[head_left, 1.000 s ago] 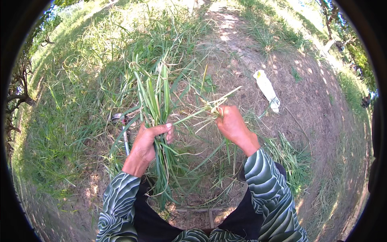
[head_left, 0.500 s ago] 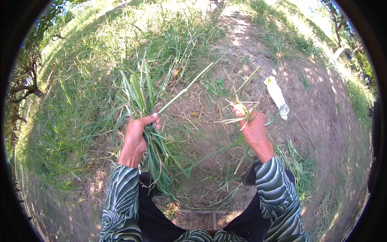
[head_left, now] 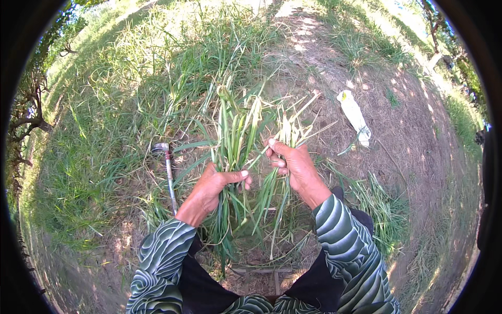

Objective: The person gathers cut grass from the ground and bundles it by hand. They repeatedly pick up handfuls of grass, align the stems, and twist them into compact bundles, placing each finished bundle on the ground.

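Observation:
My left hand (head_left: 212,188) is closed round a thick bunch of long green grass (head_left: 232,136), its pale stem ends pointing away from me and its leaves hanging down toward my lap. Close beside it on the right, my right hand (head_left: 295,167) grips a smaller bunch of grass (head_left: 293,131) with pale, yellowish stem ends fanned out at the top. Green blades hang below that hand too. A stem stretches between the thumbs of both hands. To the left of my left wrist lies a hand hoe or sickle (head_left: 170,175) with a metal head and a slim handle.
A white bag or wrapper (head_left: 355,116) lies on the bare soil at the right. Beside my right knee is a pile of cut grass (head_left: 379,209). Tall grass (head_left: 130,115) grows at the left and far side. A small wooden frame (head_left: 261,271) shows between my legs.
Both hands have come together toward the middle. The right hand now holds a fuller bunch with hanging green blades. The tool at the left has come into view.

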The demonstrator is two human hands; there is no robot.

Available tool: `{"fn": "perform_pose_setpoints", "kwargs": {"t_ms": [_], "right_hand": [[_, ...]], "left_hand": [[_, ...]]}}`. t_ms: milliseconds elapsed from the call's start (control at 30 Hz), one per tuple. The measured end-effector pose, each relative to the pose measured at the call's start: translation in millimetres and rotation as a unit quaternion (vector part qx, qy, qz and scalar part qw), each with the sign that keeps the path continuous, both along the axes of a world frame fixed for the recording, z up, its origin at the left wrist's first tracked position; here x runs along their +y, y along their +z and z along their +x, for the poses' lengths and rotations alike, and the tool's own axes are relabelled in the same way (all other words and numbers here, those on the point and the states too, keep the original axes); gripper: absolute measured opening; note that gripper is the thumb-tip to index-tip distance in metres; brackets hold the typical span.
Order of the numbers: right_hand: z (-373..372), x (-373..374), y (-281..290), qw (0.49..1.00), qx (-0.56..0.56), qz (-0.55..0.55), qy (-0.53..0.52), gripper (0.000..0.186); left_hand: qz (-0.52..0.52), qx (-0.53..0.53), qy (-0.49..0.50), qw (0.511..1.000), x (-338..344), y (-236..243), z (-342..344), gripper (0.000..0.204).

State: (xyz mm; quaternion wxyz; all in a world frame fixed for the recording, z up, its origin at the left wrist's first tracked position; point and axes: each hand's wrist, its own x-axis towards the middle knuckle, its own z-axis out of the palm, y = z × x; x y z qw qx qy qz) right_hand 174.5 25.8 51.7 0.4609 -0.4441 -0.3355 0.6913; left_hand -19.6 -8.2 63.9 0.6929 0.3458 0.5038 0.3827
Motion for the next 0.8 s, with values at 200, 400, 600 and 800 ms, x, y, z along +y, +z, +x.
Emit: {"fn": "perform_pose_setpoints", "kwargs": {"t_ms": [200, 400, 600, 800], "right_hand": [[21.3, 7.6, 8.0, 0.997, 0.051, 0.019, 0.046, 0.019], [23.2, 8.3, 8.4, 0.994, 0.062, 0.035, 0.083, 0.019], [24.9, 10.8, 9.0, 0.991, 0.065, 0.056, 0.107, 0.019], [37.6, 17.9, 18.7, 0.994, 0.045, 0.092, 0.026, 0.016]], "left_hand": [[-0.007, -0.068, -0.060, 0.996, -0.3, 2.8, -0.9, 0.023], [-0.019, -0.069, -0.075, 0.995, -4.7, -3.0, -0.6, 0.025], [-0.011, -0.053, -0.091, 0.994, -7.3, -1.5, 2.5, 0.025], [0.011, -0.004, -0.105, 0.994, -6.5, -3.2, 4.6, 0.026]]}}
